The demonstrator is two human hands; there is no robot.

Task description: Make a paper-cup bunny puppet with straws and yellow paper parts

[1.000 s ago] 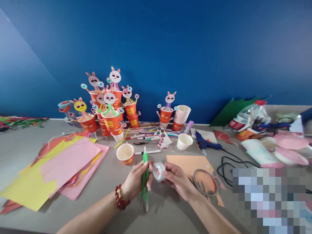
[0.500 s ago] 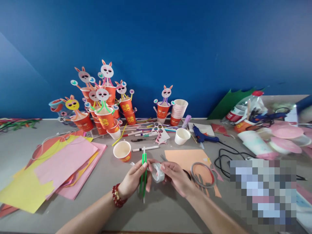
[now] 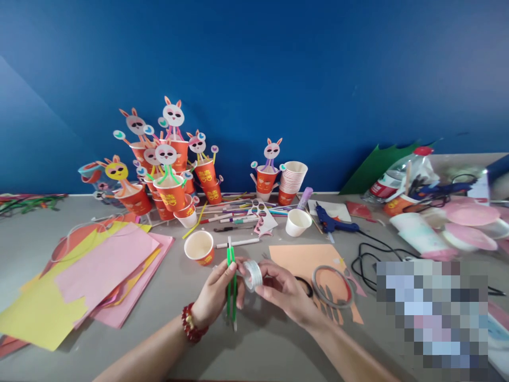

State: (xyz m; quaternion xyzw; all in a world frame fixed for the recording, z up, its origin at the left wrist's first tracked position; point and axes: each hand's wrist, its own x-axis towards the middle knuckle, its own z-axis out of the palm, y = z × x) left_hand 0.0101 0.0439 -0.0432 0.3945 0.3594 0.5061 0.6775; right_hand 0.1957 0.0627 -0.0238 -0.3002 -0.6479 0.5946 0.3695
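Note:
Pinched in my left hand (image 3: 214, 297) are green strips (image 3: 231, 260) with a white stick among them, held nearly upright. My right hand (image 3: 288, 294) has its thumb and fingers at the right edge of a roll of clear tape (image 3: 253, 276). The roll sits between both hands, close beside the green strips. My left fingertips reach behind the strips toward the roll, and whether they touch it I cannot tell. A red bead bracelet circles my left wrist.
A paper cup (image 3: 199, 248) and a white cup (image 3: 298, 222) stand beyond my hands. Rabbit-topped red cups (image 3: 169, 193) cluster at the back left. Coloured paper (image 3: 107, 260) lies left. Orange paper (image 3: 294, 254), a grey ring (image 3: 314, 278) and a blue glue gun (image 3: 336, 224) lie right.
The tape roll has shifted slightly left and up and turned. My right fingers have spread somewhat around it. The green strips' top has tipped a little left.

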